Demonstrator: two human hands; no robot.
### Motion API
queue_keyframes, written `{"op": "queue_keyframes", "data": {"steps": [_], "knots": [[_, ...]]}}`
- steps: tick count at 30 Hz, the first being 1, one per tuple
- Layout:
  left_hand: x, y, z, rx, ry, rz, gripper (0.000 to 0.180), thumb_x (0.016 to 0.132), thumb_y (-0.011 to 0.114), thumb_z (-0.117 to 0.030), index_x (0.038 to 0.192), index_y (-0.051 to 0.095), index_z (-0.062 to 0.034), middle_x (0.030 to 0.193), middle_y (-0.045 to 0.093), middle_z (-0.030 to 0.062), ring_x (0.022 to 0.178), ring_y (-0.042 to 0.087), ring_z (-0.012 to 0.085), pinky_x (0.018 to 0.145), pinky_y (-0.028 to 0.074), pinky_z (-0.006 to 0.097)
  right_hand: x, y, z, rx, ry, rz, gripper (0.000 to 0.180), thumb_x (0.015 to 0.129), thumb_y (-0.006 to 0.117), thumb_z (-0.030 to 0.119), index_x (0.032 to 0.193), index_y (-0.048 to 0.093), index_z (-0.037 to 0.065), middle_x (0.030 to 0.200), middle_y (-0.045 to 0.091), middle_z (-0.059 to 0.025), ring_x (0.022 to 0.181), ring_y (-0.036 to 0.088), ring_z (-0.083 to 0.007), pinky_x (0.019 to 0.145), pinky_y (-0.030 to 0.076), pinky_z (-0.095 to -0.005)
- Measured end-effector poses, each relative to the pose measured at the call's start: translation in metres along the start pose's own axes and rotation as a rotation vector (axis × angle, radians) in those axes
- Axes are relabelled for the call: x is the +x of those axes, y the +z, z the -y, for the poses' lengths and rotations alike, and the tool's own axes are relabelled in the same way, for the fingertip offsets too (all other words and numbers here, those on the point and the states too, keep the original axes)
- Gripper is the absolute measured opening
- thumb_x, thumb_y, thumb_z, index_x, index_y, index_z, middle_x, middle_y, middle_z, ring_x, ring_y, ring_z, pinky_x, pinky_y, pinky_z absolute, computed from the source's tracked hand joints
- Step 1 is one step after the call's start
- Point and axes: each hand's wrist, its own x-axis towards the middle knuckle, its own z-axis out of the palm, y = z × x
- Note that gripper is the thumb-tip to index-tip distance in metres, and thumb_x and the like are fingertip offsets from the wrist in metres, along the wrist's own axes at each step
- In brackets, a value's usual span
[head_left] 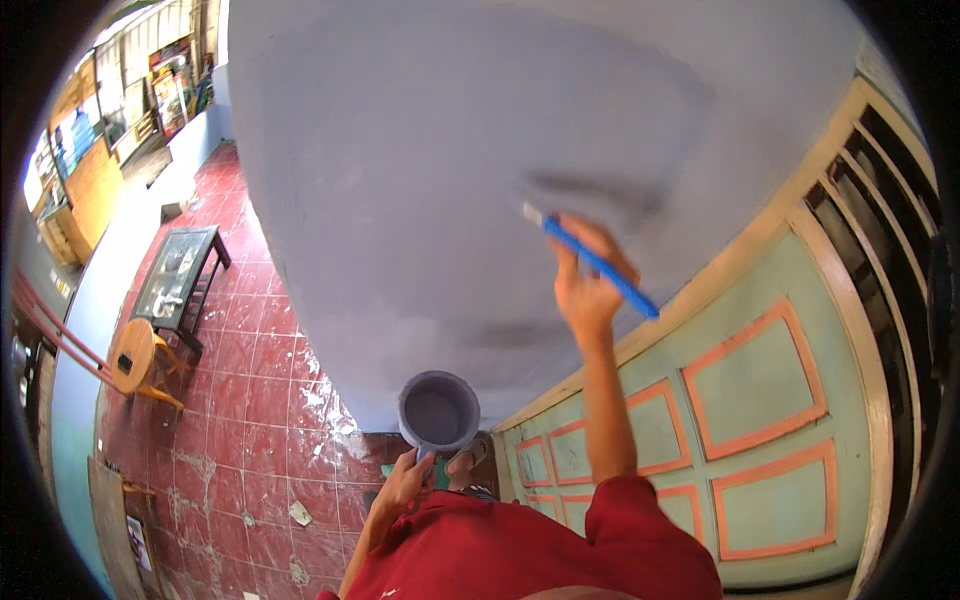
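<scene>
My right hand (588, 290) is raised in front of the grey-lilac wall (400, 200). Its fingers are closed round a paintbrush with a blue handle (636, 297). The brush's pale tip points up and left, at or close to the wall; blur hides whether it touches. Low in front of my body, my left hand (404, 484) grips the short handle of a round grey dipper (408, 420). Looking down into it, I see a grey inside, but cannot tell how much paint it holds. A darker patch shows on the upper wall.
A green panelled door (750, 380) with orange trim stands close on my right. Red tiles (255, 400), spattered with white, cover the floor. Further left are a dark glass-topped table (172, 270) and a round wooden stool (133, 355). My foot (465, 462) shows below the dipper.
</scene>
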Motion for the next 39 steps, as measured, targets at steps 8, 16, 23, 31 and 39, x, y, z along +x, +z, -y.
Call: {"op": "queue_keyframes", "data": {"steps": [8, 16, 23, 31, 39], "knots": [[0.0, -0.006, 0.011, 0.219, 0.102, -0.054, 0.026, 0.1, 0.049, -0.031, 0.103, 0.057, -0.0062, 0.071, 0.052, 0.0002, 0.055, 0.047, 0.0091, 0.044, 0.036, 0.024, -0.111, -0.015, 0.039, 0.391, 0.753, 0.629, 0.015, 0.081, 0.076, 0.005, 0.093, 0.071, -0.003, 0.086, 0.071, -0.0101, 0.077, 0.069, -0.014, 0.063, 0.057, -0.0238], [-0.013, 0.023, -0.024, -0.068, -0.022, -0.006, 0.026, 0.103, 0.045, -0.028, 0.098, 0.051, -0.003, 0.062, 0.045, 0.0002, 0.045, 0.037, 0.0079, 0.039, 0.027, 0.025, -0.18, -0.023, 0.041, 0.293, 0.776, 0.726, 0.014, 0.082, 0.074, 0.006, 0.092, 0.072, -0.003, 0.082, 0.072, -0.0114, 0.073, 0.069, -0.0147, 0.061, 0.057, -0.0255], [-0.018, 0.04, -0.033, -0.021, -0.079, 0.0, 0.026, 0.102, 0.046, -0.028, 0.095, 0.048, -0.0029, 0.06, 0.043, 0.0002, 0.045, 0.035, 0.0077, 0.039, 0.028, 0.025, -0.2, -0.02, 0.054, 0.245, 0.818, 0.792, 0.014, 0.078, 0.077, 0.016, 0.083, 0.073, 0.004, 0.073, 0.07, -0.0141, 0.064, 0.068, -0.0289, 0.059, 0.05, -0.0353], [-0.015, 0.046, -0.027, -0.018, -0.106, 0.034, 0.027, 0.102, 0.047, -0.029, 0.094, 0.047, -0.0033, 0.06, 0.044, -0.0002, 0.045, 0.036, 0.0077, 0.04, 0.029, 0.025, -0.226, -0.017, 0.051, 0.172, 0.734, 0.864, 0.016, 0.077, 0.078, 0.014, 0.085, 0.072, 0.002, 0.082, 0.072, -0.0137, 0.074, 0.07, -0.029, 0.067, 0.053, -0.0359], [-0.012, 0.048, -0.026, 0.01, -0.105, 0.047, 0.026, 0.102, 0.045, -0.027, 0.094, 0.048, -0.0031, 0.06, 0.045, -0.0001, 0.045, 0.037, 0.007, 0.038, 0.028, 0.025, -0.228, -0.028, 0.05, 0.169, 0.839, 0.832, 0.018, 0.077, 0.077, 0.018, 0.085, 0.071, 0.002, 0.082, 0.071, -0.0153, 0.075, 0.069, -0.0343, 0.069, 0.052, -0.0395]]}}
